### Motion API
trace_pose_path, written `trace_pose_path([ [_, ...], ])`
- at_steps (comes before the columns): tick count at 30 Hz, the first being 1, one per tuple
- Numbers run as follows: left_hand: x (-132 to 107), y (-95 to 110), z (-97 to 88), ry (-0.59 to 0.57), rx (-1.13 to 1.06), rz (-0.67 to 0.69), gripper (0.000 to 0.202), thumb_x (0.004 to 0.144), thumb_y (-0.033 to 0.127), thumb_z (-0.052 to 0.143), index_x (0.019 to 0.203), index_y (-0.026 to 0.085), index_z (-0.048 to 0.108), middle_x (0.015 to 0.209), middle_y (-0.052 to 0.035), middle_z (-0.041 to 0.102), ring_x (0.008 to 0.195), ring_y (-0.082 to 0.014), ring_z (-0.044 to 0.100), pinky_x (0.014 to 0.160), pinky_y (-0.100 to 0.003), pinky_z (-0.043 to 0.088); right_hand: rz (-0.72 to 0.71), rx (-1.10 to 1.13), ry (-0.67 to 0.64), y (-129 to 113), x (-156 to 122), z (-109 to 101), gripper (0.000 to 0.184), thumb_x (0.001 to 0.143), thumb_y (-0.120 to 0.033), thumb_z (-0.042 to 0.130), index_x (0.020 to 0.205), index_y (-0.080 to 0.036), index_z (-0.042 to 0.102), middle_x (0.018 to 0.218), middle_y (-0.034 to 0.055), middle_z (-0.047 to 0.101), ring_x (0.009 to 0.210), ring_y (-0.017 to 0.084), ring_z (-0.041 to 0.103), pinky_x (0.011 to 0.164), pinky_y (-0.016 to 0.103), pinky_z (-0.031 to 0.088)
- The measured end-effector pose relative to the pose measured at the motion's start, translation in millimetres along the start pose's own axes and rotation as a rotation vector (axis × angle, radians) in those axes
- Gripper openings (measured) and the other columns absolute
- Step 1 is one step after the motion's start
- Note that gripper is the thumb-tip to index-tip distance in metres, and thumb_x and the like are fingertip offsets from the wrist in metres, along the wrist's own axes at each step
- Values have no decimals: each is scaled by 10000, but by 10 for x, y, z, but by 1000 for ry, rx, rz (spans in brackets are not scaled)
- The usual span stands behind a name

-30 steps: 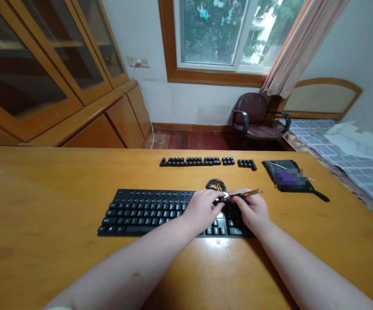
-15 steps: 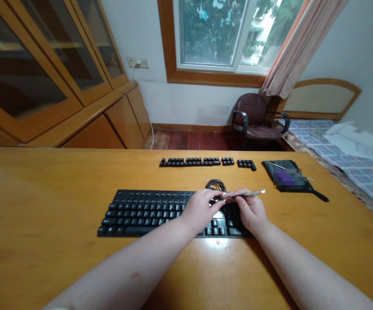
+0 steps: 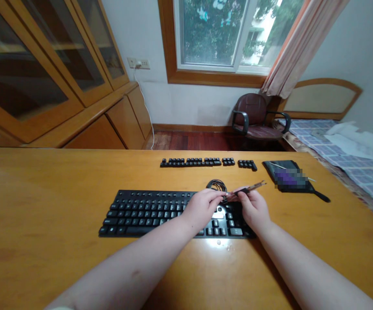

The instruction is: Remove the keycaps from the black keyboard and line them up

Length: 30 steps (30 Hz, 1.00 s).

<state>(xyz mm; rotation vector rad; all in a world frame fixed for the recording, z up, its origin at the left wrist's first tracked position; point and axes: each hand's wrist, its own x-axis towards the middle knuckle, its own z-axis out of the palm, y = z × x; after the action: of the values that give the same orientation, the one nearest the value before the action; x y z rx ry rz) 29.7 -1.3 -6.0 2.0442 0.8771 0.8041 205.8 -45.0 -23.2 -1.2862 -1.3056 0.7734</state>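
Observation:
A black keyboard [image 3: 150,214] lies on the wooden desk, its upper rows stripped of keycaps. Over its right part, my right hand [image 3: 255,209] is closed on a slim tool [image 3: 252,187] with a dark middle and a thin, metallic, fork-like end pointing right. The fingers of my left hand [image 3: 202,209] are pinched together at the tool's left end, where a small bright bit shows. What exactly lies under those fingertips is hidden. Behind my hands sits a coiled black cable [image 3: 217,185].
Loose black keycaps [image 3: 191,162] stand in rows near the desk's far edge. To the right is a dark pouch [image 3: 286,176] with a thin pale stick on it and a strap. Beyond the desk [image 3: 44,215] are a chair [image 3: 254,116], a bed and a cabinet.
In my right hand the tool has turned, so its end looks wider and forked and tilts up more. My left fingers have straightened toward its near end. The keyboard and keycaps are unmoved.

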Motion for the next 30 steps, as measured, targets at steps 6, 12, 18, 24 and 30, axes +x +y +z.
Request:
trace_pose_path([
  [6, 20, 17, -11, -53, 20, -45, 203, 875, 273, 468, 967, 221, 641, 964, -8, 677, 913, -165, 605, 839, -292, 463, -44, -74, -37, -15, 3, -25, 290, 860, -396, 479, 747, -199, 658, 721, 55, 687, 676, 192, 645, 649, 315, 538],
  [12, 21, 39, -11, -29, -3, -89, 166, 862, 257, 478, 929, 213, 624, 926, -4, 675, 874, -162, 611, 799, -283, 475, -133, -199, -94, -63, 4, -61, 286, 870, -364, 468, 797, -198, 688, 797, 66, 699, 757, 199, 644, 717, 328, 519],
  [18, 20, 4, 10, -49, 22, -107, 210, 865, 250, 470, 1038, 216, 584, 992, -17, 668, 912, -165, 611, 833, -300, 473, -166, -224, -133, -28, 0, -63, 270, 877, -346, 454, 863, -212, 688, 856, 61, 700, 835, 201, 643, 792, 352, 512],
  [24, 29, -1, -1, -26, 83, -32, 235, 867, 240, 471, 1050, 207, 615, 1062, -40, 649, 998, -177, 576, 898, -314, 444, -211, -218, -115, -50, -17, -54, 211, 873, -302, 473, 898, -218, 665, 890, 62, 691, 869, 201, 639, 818, 360, 505],
  [30, 23, -17, 6, -16, 93, -28, 226, 878, 199, 431, 929, 203, 651, 944, -27, 669, 912, -162, 596, 846, -296, 464, -295, -199, -43, -110, -27, -30, 174, 870, -272, 470, 902, -212, 630, 933, 76, 663, 901, 201, 616, 838, 381, 489],
])
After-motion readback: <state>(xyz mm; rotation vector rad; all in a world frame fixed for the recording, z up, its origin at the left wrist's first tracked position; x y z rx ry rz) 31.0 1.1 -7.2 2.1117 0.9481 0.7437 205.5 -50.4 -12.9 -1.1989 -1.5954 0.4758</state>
